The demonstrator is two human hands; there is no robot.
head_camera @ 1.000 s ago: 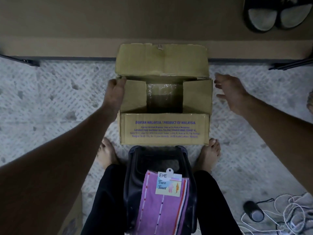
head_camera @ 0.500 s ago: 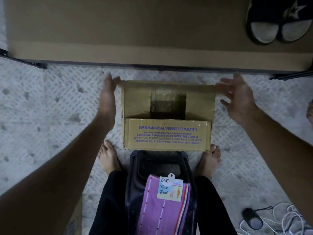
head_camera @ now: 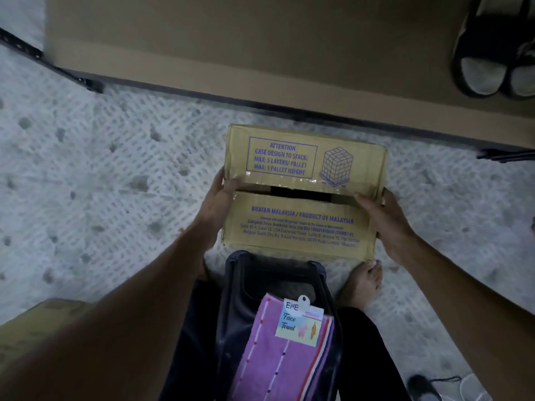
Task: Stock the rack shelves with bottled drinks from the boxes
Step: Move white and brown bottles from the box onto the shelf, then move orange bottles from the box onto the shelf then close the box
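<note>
A yellow cardboard box [head_camera: 301, 227] with purple print sits on the floor between my bare feet. Its two top flaps are folded down, leaving a dark slit between them. My left hand [head_camera: 218, 198] grips the box's left edge, thumb lying on the flaps. My right hand [head_camera: 383, 218] holds the right edge, thumb pressed on the near flap. No bottles show; the box's inside is hidden.
A low rack shelf lined with brown cardboard [head_camera: 260, 53] runs across the top, with dark sandals [head_camera: 492, 62] on its right. A dark stool with a purple face towel [head_camera: 283, 351] is under me. Another box [head_camera: 37, 322] sits lower left. Cables [head_camera: 469, 389] lie lower right.
The far flap, standing open before, has been folded down over the box. Both hands moved from the flap's ends onto the box's sides. The view tilted and drew closer.
</note>
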